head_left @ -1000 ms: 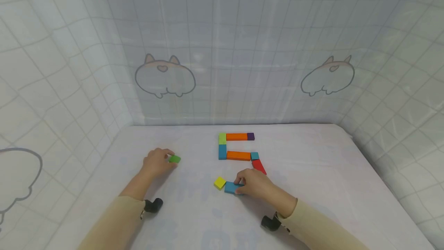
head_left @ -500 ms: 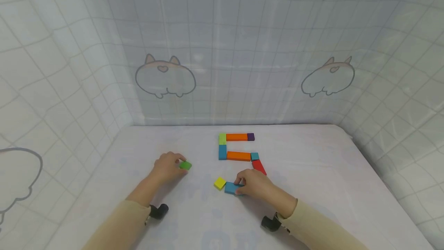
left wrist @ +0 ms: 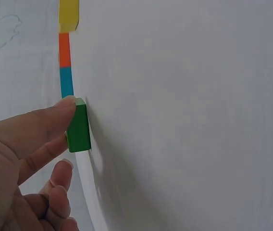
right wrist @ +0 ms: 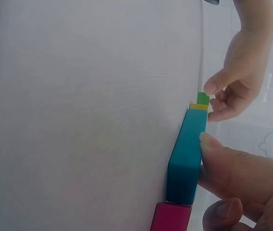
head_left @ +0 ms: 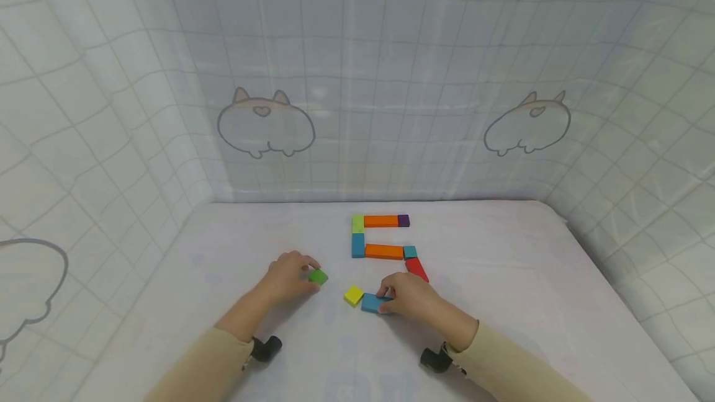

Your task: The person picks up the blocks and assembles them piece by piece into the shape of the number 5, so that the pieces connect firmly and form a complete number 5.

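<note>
My left hand pinches a small green block between thumb and fingers, at or just above the white tabletop. A short gap to its right, a yellow block lies turned cornerwise. It touches the left end of a blue block. My right hand pinches that blue block near its right end, which the fingers partly cover in the head view. In the right wrist view the thumb lies along the blue block, with a dark pink-red block against its near end.
Behind the hands, blocks lie end to end: a purple one, an orange bar, a light green one, a blue one, a second orange bar, a teal one and a slanted red one.
My left hand has carried the green block rightward and nearer to me, closer to the yellow block. The right hand and the other blocks stay where they were.
</note>
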Demonstrator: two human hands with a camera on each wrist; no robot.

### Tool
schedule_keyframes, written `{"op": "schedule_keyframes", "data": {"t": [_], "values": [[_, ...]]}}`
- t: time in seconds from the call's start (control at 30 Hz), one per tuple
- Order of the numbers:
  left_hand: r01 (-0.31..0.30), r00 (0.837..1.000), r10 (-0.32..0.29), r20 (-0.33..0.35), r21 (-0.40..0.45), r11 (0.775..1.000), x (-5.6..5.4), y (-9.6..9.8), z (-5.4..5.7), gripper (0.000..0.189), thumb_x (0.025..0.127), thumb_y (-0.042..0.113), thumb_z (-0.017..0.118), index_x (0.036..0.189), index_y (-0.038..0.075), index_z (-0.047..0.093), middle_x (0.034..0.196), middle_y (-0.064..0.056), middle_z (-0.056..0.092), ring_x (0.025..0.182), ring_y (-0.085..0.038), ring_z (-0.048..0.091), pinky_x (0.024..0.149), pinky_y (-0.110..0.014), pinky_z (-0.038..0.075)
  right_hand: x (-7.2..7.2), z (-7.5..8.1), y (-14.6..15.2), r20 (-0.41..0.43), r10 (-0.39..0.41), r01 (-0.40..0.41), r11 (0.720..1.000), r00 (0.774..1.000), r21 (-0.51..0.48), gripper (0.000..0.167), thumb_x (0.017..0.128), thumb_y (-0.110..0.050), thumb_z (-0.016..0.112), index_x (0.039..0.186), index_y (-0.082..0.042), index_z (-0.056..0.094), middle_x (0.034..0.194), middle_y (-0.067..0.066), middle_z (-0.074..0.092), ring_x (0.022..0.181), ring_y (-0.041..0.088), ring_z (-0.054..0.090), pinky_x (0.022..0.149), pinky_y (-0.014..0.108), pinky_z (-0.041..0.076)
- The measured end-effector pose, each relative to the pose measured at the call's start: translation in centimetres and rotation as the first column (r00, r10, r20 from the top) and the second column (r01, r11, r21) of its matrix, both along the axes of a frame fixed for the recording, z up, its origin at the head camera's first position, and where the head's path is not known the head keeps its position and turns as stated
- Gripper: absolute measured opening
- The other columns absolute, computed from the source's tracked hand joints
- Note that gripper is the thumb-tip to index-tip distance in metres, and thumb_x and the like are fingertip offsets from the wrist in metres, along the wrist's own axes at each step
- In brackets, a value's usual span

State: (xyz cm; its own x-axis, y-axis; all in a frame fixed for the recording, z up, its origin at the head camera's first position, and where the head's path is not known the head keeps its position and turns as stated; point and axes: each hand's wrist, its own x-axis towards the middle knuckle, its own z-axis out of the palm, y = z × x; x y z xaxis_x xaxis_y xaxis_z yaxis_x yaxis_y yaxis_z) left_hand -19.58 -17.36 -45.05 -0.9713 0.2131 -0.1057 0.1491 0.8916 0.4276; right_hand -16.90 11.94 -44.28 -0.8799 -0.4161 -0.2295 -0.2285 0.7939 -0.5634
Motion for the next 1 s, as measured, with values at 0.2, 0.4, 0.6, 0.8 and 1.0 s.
{"op": "schedule_keyframes", "data": {"t": [0.2,0.4,0.6,0.8,1.0], "values": [[0.02,1.0,-0.02,0.008,-0.011,1.0,0.5,1.3,-0.1,0.036,0.079,0.03,0.086,0.113,0.023,0.073,0.103,0.0,0.063,0.102,-0.023,0.056,0.089,-0.048,0.043,0.0,-0.1,0.0,-0.011,0.005,-0.005,1.0,1.0,-0.005,0.018,0.082,-0.024,0.084,0.097,-0.018,0.077,0.079,-0.008,0.059,0.075,0.014,0.053,0.062,0.026,0.048],[0.056,0.998,-0.056,0.005,-0.031,0.998,0.6,2.4,-0.3,0.037,0.079,0.031,0.086,0.113,0.025,0.073,0.102,0.003,0.061,0.101,-0.021,0.055,0.09,-0.048,0.044,0.1,-0.3,0.0,-0.016,0.006,-0.006,1.0,1.0,-0.003,0.018,0.082,-0.024,0.084,0.098,-0.018,0.077,0.079,-0.008,0.059,0.075,0.014,0.052,0.062,0.025,0.048],[0.074,0.997,-0.074,0.024,-0.021,0.997,1.1,3.2,0.0,0.036,0.08,0.029,0.085,0.114,0.024,0.073,0.103,0.003,0.061,0.102,-0.02,0.054,0.092,-0.047,0.044,0.1,-0.5,0.0,-0.016,0.009,-0.009,1.0,1.0,-0.007,0.019,0.082,-0.024,0.084,0.098,-0.018,0.077,0.078,-0.008,0.059,0.074,0.014,0.052,0.061,0.025,0.048],[0.087,0.996,-0.087,0.031,-0.027,0.996,1.2,3.9,0.1,0.036,0.08,0.029,0.085,0.114,0.025,0.073,0.103,0.003,0.061,0.101,-0.02,0.054,0.091,-0.046,0.044,0.1,-0.5,0.0,-0.012,0.008,-0.008,1.0,1.0,-0.006,0.019,0.082,-0.024,0.084,0.098,-0.018,0.077,0.078,-0.008,0.059,0.074,0.013,0.053,0.062,0.025,0.048],[0.094,0.995,-0.093,0.048,-0.029,0.995,0.9,4.3,-0.1,0.037,0.081,0.03,0.084,0.116,0.026,0.073,0.104,0.004,0.061,0.101,-0.018,0.053,0.091,-0.044,0.046,0.1,-0.4,0.1,-0.011,0.007,-0.007,1.0,1.0,0.0,0.019,0.082,-0.025,0.085,0.098,-0.019,0.077,0.077,-0.008,0.059,0.074,0.014,0.053,0.062,0.025,0.048]]}}
